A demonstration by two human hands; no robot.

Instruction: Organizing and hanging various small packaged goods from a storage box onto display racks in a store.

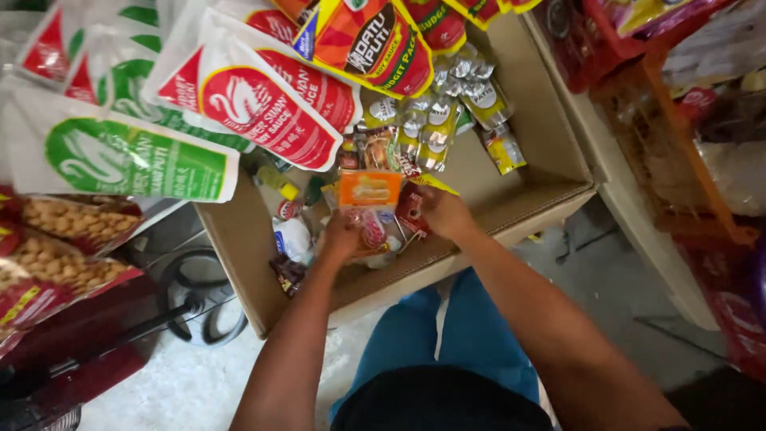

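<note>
below, left hand (341, 237) and right hand (444, 214) pinching an orange packet (369, 190), fingers closed on its edges, inside cardboard box (550, 172).

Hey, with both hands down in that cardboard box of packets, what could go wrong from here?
The left hand and right hand pinch a small orange packet in the open cardboard box; it may slip into the clutter. The hanging strip of shiny yellow sachets could snag on lifting.
</note>
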